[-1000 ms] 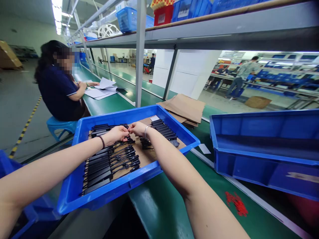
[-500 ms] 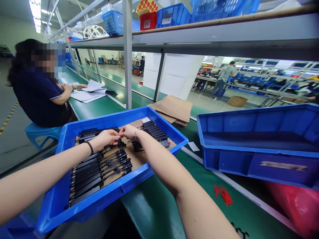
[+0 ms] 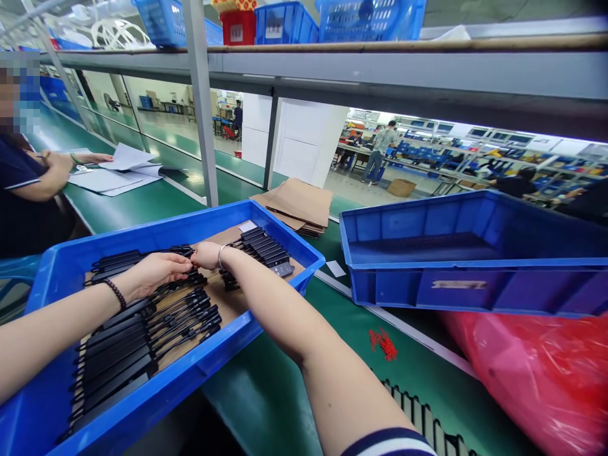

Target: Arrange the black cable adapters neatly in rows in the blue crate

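Inside a blue plastic bin [image 3: 247,324], my left hand [image 3: 161,272] and my right hand [image 3: 208,255] meet fingertip to fingertip. Both are closed in a pinch; a small dark bit shows between them, too small to name. Below and around the hands lie rows of flat black box-shaped devices [image 3: 118,354] with short cables and plugs [image 3: 190,310]. Another row of black devices [image 3: 266,245] lies to the right of my right hand, with a grey piece [image 3: 284,269] at its near end. Brown cardboard [image 3: 232,304] lines the bin.
Right of the bin is another blue bin [image 3: 418,285], with a pink plastic bag [image 3: 527,373] beneath. Red small pieces [image 3: 384,344] and more black devices [image 3: 422,418] lie on the green bench [image 3: 266,392]. Cardboard sheets [image 3: 304,199] lie behind. A co-worker [image 3: 28,190] handles papers [image 3: 114,177].
My view has turned to the right, so the bin and hands appear further left. More of the pink bag and the black devices at lower right shows. My hands keep their pinch.
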A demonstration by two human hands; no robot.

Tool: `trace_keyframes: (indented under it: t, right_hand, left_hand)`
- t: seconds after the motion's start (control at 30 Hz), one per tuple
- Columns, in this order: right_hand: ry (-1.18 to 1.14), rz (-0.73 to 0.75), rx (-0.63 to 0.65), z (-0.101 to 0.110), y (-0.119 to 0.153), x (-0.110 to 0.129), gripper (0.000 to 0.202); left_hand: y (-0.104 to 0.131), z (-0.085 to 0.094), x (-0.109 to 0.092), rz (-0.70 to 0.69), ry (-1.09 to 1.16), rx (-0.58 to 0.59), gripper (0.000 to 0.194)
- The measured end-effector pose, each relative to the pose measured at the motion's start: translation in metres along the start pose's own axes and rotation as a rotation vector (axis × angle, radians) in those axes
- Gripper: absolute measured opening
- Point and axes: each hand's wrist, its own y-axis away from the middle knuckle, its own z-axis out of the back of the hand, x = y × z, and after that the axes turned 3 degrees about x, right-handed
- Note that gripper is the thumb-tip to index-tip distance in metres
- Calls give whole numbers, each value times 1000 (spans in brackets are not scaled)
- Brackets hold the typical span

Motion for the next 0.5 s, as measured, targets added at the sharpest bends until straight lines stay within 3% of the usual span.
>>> trace_keyframes:
  t: [0.23,0.5]
  right_hand:
    - [-117,-28,-6,-4,1,-11,12]
    - [-225,-78,-65,-10,-10,-26,7]
  left_hand:
    - [5,-6,-2,-57,124,84,24]
    - [2,-3,4,-109,135,57,27]
